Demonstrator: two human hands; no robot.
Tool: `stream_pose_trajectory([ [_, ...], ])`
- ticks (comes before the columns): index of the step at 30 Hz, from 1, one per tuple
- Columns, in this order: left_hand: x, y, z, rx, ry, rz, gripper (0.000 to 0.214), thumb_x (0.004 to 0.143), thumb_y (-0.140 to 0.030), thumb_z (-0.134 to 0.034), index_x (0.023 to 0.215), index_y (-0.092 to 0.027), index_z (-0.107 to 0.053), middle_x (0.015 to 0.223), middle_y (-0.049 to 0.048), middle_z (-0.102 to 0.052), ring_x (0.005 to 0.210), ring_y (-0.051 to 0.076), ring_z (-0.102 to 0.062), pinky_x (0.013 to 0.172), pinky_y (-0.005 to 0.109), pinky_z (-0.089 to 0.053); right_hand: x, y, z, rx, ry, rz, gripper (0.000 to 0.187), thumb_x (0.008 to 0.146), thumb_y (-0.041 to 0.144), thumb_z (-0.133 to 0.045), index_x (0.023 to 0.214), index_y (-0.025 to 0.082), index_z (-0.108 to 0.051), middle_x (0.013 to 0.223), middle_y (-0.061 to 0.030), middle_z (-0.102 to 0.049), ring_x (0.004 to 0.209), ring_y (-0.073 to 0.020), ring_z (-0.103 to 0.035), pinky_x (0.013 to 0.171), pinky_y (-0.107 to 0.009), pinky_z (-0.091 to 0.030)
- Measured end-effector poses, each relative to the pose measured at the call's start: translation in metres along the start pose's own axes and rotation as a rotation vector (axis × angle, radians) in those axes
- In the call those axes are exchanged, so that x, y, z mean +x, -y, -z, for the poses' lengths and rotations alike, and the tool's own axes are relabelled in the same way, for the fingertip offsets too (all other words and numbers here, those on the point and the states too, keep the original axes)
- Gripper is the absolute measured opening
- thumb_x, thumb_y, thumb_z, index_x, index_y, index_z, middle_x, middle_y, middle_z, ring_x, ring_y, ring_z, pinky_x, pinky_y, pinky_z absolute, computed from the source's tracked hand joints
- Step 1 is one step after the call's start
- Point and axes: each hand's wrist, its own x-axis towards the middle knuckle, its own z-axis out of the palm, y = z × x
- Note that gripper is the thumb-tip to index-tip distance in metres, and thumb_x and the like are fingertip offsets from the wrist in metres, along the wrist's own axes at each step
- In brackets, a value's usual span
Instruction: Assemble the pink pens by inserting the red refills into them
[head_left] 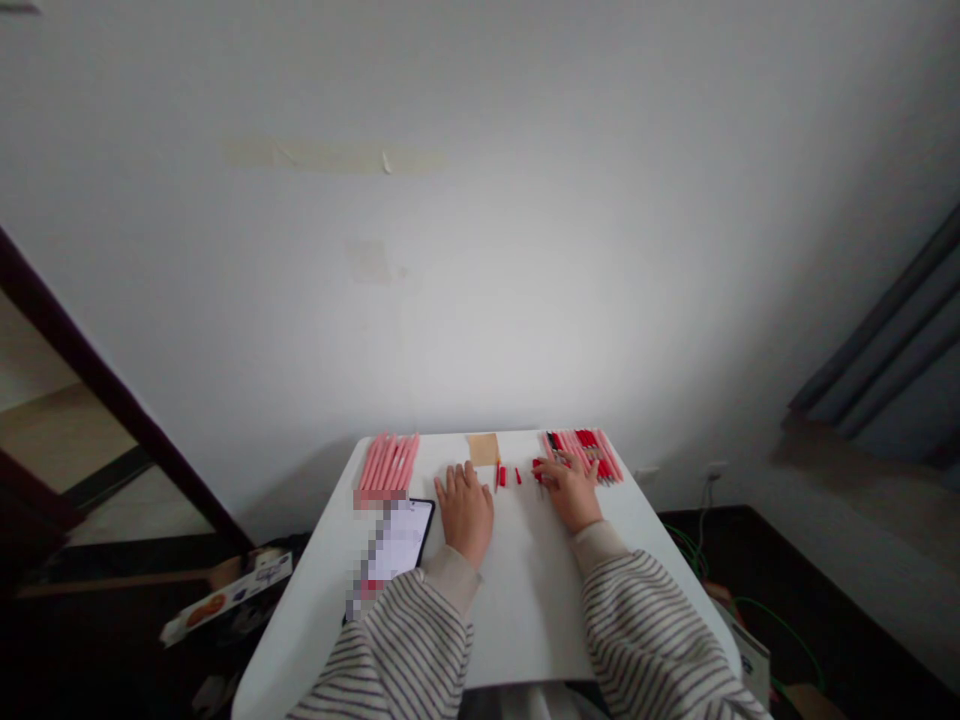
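Note:
My left hand [465,510] lies flat on the white table [525,600], fingers stretched out, holding nothing. A row of pink pens [388,463] lies to its left at the table's far side. My right hand [570,490] rests by a row of red and pink pens [589,452] at the far right, its fingertips touching the near end of that row; its fingers are curled and what they hold, if anything, is hidden. Between the hands lie a few small red caps [506,476] and a thin stick.
A phone [401,545] with a lit screen lies on the table left of my left hand. A small tan paper [483,448] sits at the far edge by the white wall. A box [225,595] and green cable [757,605] lie on the floor.

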Motion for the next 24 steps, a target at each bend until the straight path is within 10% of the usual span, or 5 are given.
stream_pose_trajectory([
  [24,-0.006,0.003,-0.006,0.08,0.019,0.026,0.056,0.089,-0.036,-0.037,0.13,0.001,-0.048,0.14,0.0256,-0.043,0.133,0.033,-0.039,0.109,0.048,-0.032,-0.002,0.008,0.004,-0.116,0.069,-0.052,0.034,0.086,0.024,-0.051,0.119,0.03,-0.056,0.128,-0.0054,-0.058,0.131,-0.0267,-0.032,0.106,-0.067,-0.009],
])
